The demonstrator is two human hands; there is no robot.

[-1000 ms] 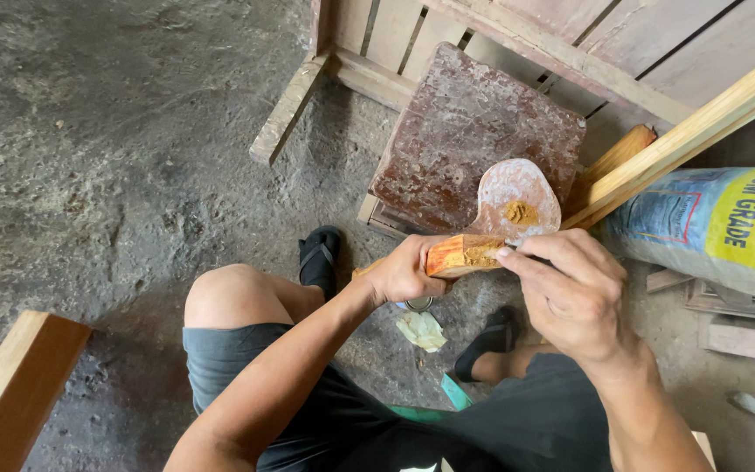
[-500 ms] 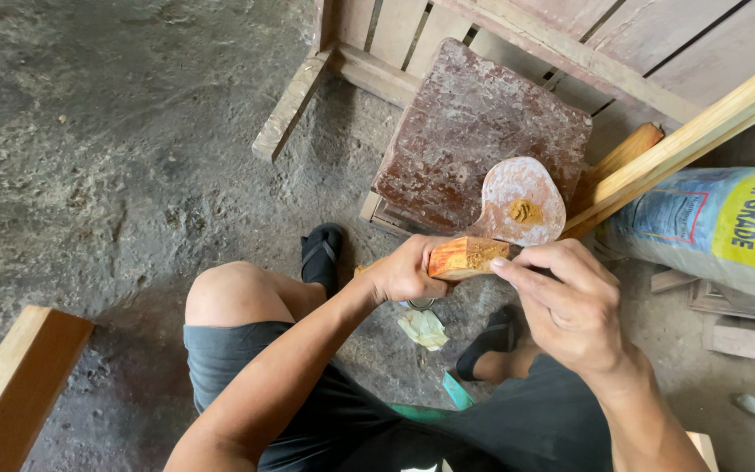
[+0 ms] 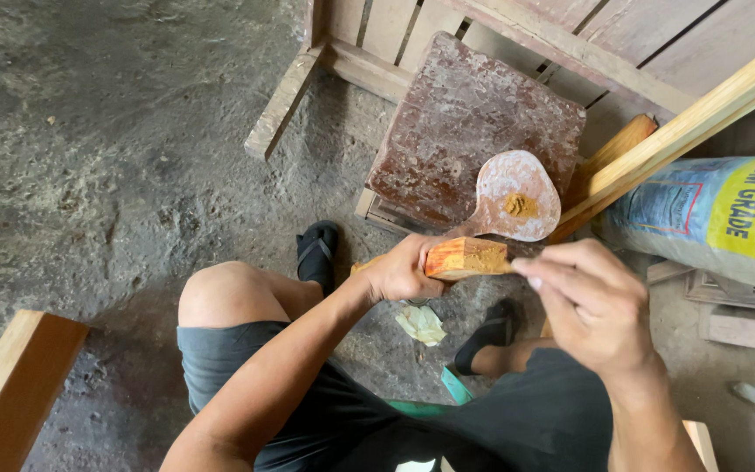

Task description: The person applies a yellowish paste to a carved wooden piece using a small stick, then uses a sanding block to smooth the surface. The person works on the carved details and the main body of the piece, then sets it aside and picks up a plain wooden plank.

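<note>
Orange-brown wood is what you have in your left hand point(image 3: 399, 273) — a short block point(image 3: 467, 257) with a freshly bright end face, gripped by its near end so that the far end sticks out to the right, level, above the ground between your knees. Your fingers are wrapped fully round it, thumb on top, and the hold looks firm.

Compared with a second ago, your right hand point(image 3: 592, 306) has drawn back a little towards you. Then its fingertips sat right over the end of the block; now they meet only its far tip, pinched close together with the thumb underneath. Whether they hold something small there — a scrap of abrasive or a dab of filler — you cannot tell, since the fingers hide it. The block itself has hardly shifted, only tipped slightly flatter.

Beyond it, the paddle-shaped palette point(image 3: 516, 194) with its dab of ochre paste rests on the reddish stone slab point(image 3: 465, 131), unchanged. A pale crumpled rag point(image 3: 421, 323) lies on the concrete floor point(image 3: 89, 157) just below your left hand, near your sandalled foot point(image 3: 318, 249). The printed sack point(image 3: 709, 218) and the slanting timber batten point(image 3: 701, 118) stay where they were at your right.

My reading: you are working the end of the block in short strokes, and this is the pull-back of one.
</note>
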